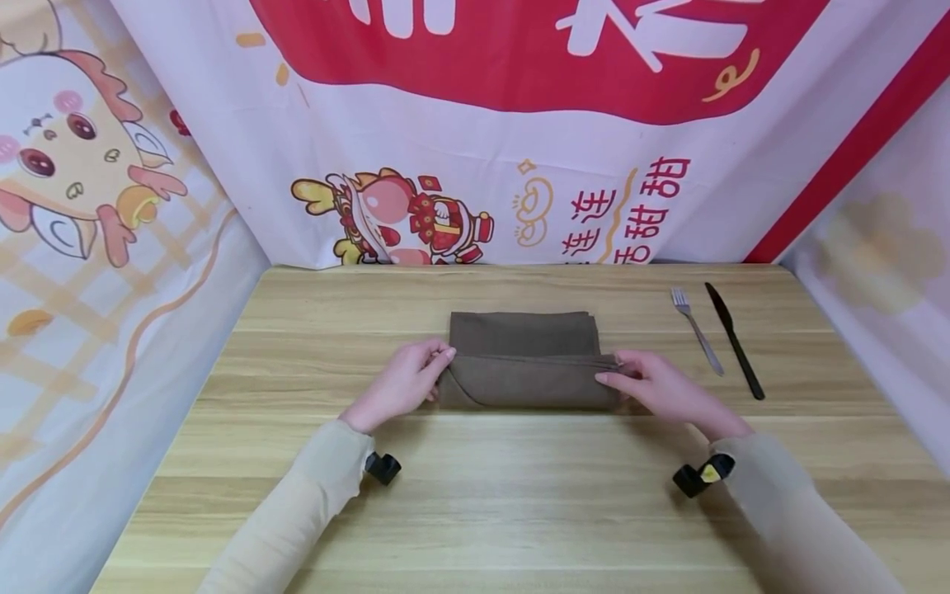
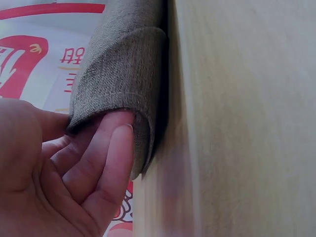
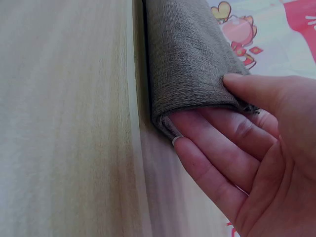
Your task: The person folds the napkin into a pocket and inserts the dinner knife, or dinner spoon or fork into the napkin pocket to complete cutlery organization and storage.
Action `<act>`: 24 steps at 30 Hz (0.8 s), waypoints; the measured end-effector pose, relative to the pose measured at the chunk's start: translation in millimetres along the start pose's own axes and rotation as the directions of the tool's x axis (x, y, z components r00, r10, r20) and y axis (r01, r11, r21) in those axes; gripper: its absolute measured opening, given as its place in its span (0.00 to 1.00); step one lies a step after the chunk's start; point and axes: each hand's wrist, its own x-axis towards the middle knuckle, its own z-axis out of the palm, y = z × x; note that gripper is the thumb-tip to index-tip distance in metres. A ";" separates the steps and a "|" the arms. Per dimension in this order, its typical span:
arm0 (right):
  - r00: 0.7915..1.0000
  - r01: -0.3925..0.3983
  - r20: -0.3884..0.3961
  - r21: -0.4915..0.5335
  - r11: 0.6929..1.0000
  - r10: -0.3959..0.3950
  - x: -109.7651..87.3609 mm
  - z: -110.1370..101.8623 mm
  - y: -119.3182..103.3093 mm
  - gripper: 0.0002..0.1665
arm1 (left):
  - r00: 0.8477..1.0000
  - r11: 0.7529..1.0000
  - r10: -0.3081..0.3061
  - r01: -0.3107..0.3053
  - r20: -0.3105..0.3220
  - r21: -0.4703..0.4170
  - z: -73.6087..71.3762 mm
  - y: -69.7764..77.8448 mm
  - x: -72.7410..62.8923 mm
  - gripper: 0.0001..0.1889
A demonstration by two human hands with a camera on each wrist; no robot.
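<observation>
A dark brown cloth napkin [image 1: 530, 384] lies on the table with its near part folded over toward the back; a flat strip of it shows behind the fold. At the fold's left end my left hand [image 1: 408, 375] pinches the edge, thumb on top. In the left wrist view, fingers [image 2: 116, 158] reach inside the open end of the folded cloth [image 2: 121, 69]. My right hand [image 1: 653, 384] holds the opposite end. Its thumb presses on the cloth [image 3: 192, 64] from above in the right wrist view, while other fingers [image 3: 212, 133] sit within the fold.
A fork [image 1: 698, 330] and a dark knife [image 1: 733, 340] lie side by side at the back right of the wooden table [image 1: 505, 511]. Printed cloth hangings [image 1: 519, 140] enclose the back and both sides.
</observation>
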 end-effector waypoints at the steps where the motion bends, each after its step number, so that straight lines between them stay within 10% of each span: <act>1: 1.000 -0.001 0.006 0.001 1.000 0.001 3.4 0.2 2.0 0.23 | 1.000 1.000 -0.014 0.014 0.007 0.006 0.9 -0.8 1.7 0.14; 17: 0.992 -0.128 0.024 0.118 0.985 0.126 20.8 4.7 7.3 0.19 | 0.974 0.966 -0.061 0.113 0.220 -0.232 -8.9 -11.4 3.3 0.22; 24: 0.987 -0.159 0.030 0.149 0.976 0.156 21.5 4.0 8.3 0.16 | 0.975 0.971 -0.060 0.106 0.214 -0.212 -7.4 -10.4 6.3 0.16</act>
